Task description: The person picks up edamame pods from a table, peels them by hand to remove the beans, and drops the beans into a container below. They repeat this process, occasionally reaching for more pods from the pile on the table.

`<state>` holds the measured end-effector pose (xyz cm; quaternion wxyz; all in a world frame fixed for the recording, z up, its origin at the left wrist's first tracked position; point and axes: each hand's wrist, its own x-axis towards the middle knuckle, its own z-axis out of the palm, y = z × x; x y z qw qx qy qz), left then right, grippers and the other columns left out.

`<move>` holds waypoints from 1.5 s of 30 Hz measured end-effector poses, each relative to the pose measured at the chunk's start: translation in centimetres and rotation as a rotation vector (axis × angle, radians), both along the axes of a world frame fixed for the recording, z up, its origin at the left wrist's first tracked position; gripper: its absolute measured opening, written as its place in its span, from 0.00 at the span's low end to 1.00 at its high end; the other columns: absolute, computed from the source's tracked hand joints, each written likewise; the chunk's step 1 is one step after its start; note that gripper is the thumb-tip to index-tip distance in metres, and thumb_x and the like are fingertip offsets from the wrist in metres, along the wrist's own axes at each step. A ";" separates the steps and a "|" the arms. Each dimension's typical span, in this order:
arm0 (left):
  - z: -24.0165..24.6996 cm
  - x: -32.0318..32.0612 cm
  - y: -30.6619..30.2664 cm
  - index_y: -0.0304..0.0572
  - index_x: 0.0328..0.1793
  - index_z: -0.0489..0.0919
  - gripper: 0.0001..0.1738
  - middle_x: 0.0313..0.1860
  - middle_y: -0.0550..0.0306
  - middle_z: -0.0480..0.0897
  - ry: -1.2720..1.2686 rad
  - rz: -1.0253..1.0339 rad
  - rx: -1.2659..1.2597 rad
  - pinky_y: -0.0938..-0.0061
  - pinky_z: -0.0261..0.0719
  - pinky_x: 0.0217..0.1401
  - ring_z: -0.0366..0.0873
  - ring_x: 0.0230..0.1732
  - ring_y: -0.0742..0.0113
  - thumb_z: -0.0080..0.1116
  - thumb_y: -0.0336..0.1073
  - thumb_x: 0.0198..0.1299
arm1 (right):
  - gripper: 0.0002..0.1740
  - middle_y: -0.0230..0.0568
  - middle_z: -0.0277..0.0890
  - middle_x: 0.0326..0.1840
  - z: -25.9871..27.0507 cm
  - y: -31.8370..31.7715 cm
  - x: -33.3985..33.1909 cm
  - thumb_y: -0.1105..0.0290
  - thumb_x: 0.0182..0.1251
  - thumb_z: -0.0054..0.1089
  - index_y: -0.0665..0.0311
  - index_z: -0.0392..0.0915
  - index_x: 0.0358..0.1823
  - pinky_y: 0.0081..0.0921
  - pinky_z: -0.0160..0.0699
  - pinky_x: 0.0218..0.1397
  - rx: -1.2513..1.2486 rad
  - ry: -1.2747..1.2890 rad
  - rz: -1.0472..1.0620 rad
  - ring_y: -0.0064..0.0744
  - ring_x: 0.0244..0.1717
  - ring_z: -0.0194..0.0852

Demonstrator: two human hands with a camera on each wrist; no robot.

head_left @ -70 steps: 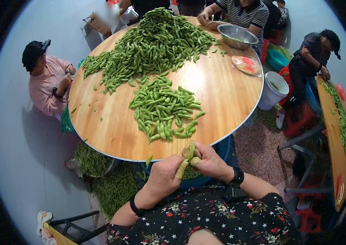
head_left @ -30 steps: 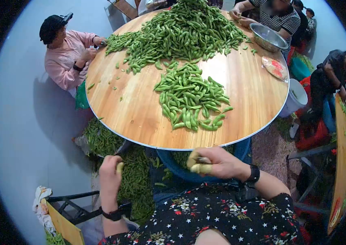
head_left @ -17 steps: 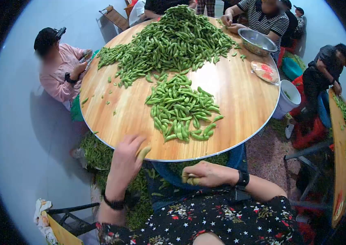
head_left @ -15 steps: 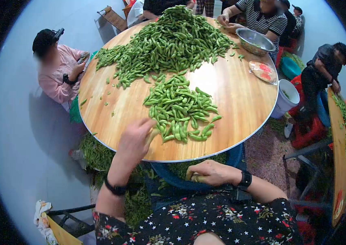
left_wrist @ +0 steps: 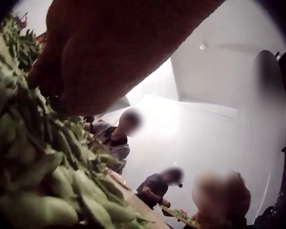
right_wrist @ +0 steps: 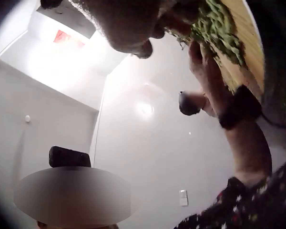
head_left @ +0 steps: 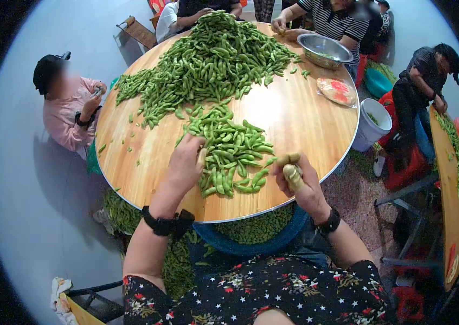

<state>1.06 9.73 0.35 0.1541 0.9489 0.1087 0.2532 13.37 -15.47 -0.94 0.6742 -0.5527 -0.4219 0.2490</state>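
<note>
Green edamame pods point(head_left: 224, 181) lie in a small pile near the front of the round wooden table point(head_left: 156, 187). My left hand point(head_left: 186, 160) is at the pile's left side, fingers bent down among the pods and fingertips hidden. In the left wrist view that hand point(left_wrist: 100, 52) is dark and reaches into the pods point(left_wrist: 62, 191). Right of the pile, my right hand point(head_left: 302, 184) hovers near the table edge with curled fingers, close to a pod's tip. Yellowish coverings wrap its thumb and a finger; I cannot tell whether anything is inside it.
A tall edamame heap point(head_left: 207, 70) fills the table's far side. A blue tub point(head_left: 256, 238) of green beans stands below the front edge. A steel bowl point(head_left: 324, 50), a packaged flat round item point(head_left: 336, 91) and a white bucket point(head_left: 371, 124) are right. Several people sit around.
Both hands were together around a pod, then parted. My left hand swung out to the left, then forward onto the small pile; my right hand has risen to its right side.
</note>
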 end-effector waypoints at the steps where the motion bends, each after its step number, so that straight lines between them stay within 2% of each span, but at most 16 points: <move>1: 0.5 -0.7 -0.5 0.32 0.49 0.74 0.13 0.41 0.42 0.76 -0.007 -0.011 -0.088 0.63 0.76 0.46 0.76 0.41 0.45 0.53 0.26 0.57 | 0.20 0.30 0.69 0.33 -0.9 0.6 0.5 0.50 0.73 0.45 0.61 0.65 0.48 0.13 0.60 0.22 0.029 0.072 -0.026 0.14 0.22 0.60; 4: 0.0 -2.3 -0.6 0.33 0.50 0.73 0.12 0.37 0.50 0.77 -0.076 -0.051 -0.185 0.69 0.75 0.41 0.76 0.36 0.57 0.51 0.27 0.61 | 0.18 0.31 0.68 0.33 -4.2 2.1 1.7 0.52 0.74 0.43 0.61 0.64 0.48 0.14 0.62 0.21 0.028 0.081 -0.075 0.15 0.21 0.60; 6: 0.4 -2.8 -1.9 0.30 0.55 0.72 0.15 0.32 0.51 0.76 -0.007 0.028 -0.794 0.71 0.76 0.37 0.77 0.33 0.64 0.50 0.30 0.63 | 0.20 0.31 0.68 0.31 -5.1 2.3 2.0 0.52 0.74 0.45 0.62 0.66 0.49 0.15 0.62 0.23 -0.062 -0.117 -0.236 0.14 0.23 0.62; 7: 0.8 -3.0 -2.3 0.32 0.57 0.72 0.16 0.28 0.61 0.74 0.032 0.046 -0.785 0.80 0.71 0.28 0.70 0.25 0.76 0.47 0.32 0.67 | 0.18 0.31 0.70 0.31 -2.2 1.9 1.1 0.53 0.74 0.44 0.61 0.67 0.50 0.16 0.61 0.20 -0.160 0.086 -0.203 0.15 0.20 0.62; 10: 0.8 -2.9 -3.1 0.41 0.60 0.73 0.16 0.25 0.67 0.71 0.016 -0.049 -1.114 0.84 0.61 0.23 0.63 0.21 0.80 0.44 0.36 0.70 | 0.16 0.30 0.71 0.28 1.1 1.8 4.9 0.57 0.74 0.44 0.60 0.70 0.50 0.17 0.63 0.18 0.193 0.541 -0.040 0.15 0.17 0.63; 11: 1.3 -3.0 -3.8 0.43 0.64 0.72 0.19 0.25 0.70 0.68 0.016 -0.079 -1.195 0.86 0.56 0.23 0.59 0.21 0.82 0.44 0.39 0.71 | 0.16 0.30 0.71 0.28 1.2 1.5 4.5 0.57 0.74 0.44 0.60 0.70 0.50 0.17 0.63 0.18 0.187 0.543 -0.047 0.15 0.17 0.63; 14: 1.6 -3.2 -5.9 0.38 0.67 0.69 0.21 0.28 0.67 0.70 -0.006 -0.137 -1.201 0.86 0.62 0.26 0.63 0.25 0.82 0.44 0.35 0.71 | 0.15 0.33 0.74 0.27 1.7 2.3 2.2 0.60 0.75 0.43 0.62 0.72 0.49 0.17 0.70 0.21 -0.243 0.244 0.120 0.19 0.20 0.69; 16: 0.9 -3.7 -7.2 0.38 0.67 0.70 0.21 0.29 0.67 0.71 -0.018 -0.152 -1.126 0.85 0.64 0.29 0.64 0.27 0.81 0.44 0.35 0.71 | 0.16 0.38 0.75 0.31 0.9 2.3 -1.6 0.62 0.76 0.40 0.65 0.66 0.56 0.20 0.74 0.23 -0.181 0.232 0.269 0.22 0.22 0.73; 24: 0.3 -3.6 -9.5 0.41 0.68 0.69 0.21 0.27 0.66 0.73 -0.043 -0.199 -0.976 0.81 0.68 0.31 0.65 0.26 0.78 0.44 0.32 0.70 | 0.17 0.39 0.73 0.30 0.6 2.2 -4.1 0.62 0.76 0.39 0.64 0.59 0.59 0.17 0.64 0.14 -0.138 0.452 0.315 0.22 0.14 0.67; 28: -0.5 -3.5 -9.7 0.41 0.68 0.70 0.21 0.29 0.63 0.76 -0.135 -0.244 -0.816 0.80 0.69 0.31 0.66 0.26 0.78 0.45 0.32 0.69 | 0.17 0.38 0.73 0.29 1.2 2.0 -4.3 0.61 0.76 0.39 0.63 0.59 0.59 0.16 0.62 0.13 -0.177 0.458 0.306 0.21 0.14 0.66; 38: 0.4 -4.6 -10.4 0.41 0.67 0.70 0.23 0.29 0.56 0.79 -0.039 -0.212 -0.836 0.77 0.71 0.29 0.71 0.25 0.71 0.48 0.29 0.66 | 0.14 0.34 0.72 0.27 1.1 1.2 -4.5 0.63 0.75 0.41 0.61 0.61 0.55 0.15 0.63 0.17 -0.220 0.454 0.321 0.19 0.18 0.67; 40: 0.0 -5.0 -10.5 0.38 0.66 0.71 0.25 0.30 0.51 0.79 -0.214 -0.287 -0.060 0.73 0.73 0.27 0.75 0.25 0.62 0.50 0.24 0.61 | 0.15 0.32 0.71 0.28 -0.1 1.3 -4.6 0.63 0.75 0.43 0.59 0.61 0.58 0.13 0.60 0.17 -0.046 -0.013 0.250 0.16 0.17 0.62; 41: 0.4 -5.9 -11.3 0.36 0.66 0.71 0.28 0.30 0.48 0.79 -0.142 -0.261 0.036 0.69 0.74 0.26 0.76 0.26 0.56 0.50 0.19 0.56 | 0.15 0.30 0.70 0.27 -0.2 1.0 -4.8 0.63 0.75 0.43 0.58 0.61 0.58 0.13 0.58 0.17 -0.060 -0.023 0.275 0.15 0.16 0.61; 42: 0.7 -5.8 -11.8 0.36 0.66 0.71 0.28 0.30 0.48 0.79 -0.138 -0.256 0.032 0.69 0.74 0.26 0.76 0.26 0.56 0.50 0.19 0.56 | 0.15 0.30 0.70 0.27 0.2 0.7 -5.0 0.63 0.75 0.43 0.58 0.61 0.58 0.13 0.58 0.17 -0.063 -0.018 0.280 0.15 0.16 0.61; 44: 0.9 -5.8 -12.6 0.38 0.66 0.71 0.28 0.30 0.48 0.78 -0.268 -0.319 -0.263 0.69 0.73 0.27 0.75 0.24 0.58 0.50 0.19 0.56 | 0.15 0.30 0.70 0.27 1.6 0.3 -5.6 0.62 0.75 0.44 0.57 0.61 0.57 0.13 0.57 0.15 -0.221 0.356 0.385 0.15 0.15 0.60; 45: -1.0 -5.7 -12.2 0.39 0.67 0.70 0.25 0.28 0.55 0.78 -0.284 -0.310 -0.436 0.74 0.70 0.26 0.72 0.22 0.66 0.50 0.24 0.62 | 0.11 0.31 0.71 0.25 2.1 0.3 -5.5 0.65 0.73 0.45 0.57 0.63 0.52 0.13 0.59 0.16 -0.276 0.534 0.417 0.15 0.15 0.60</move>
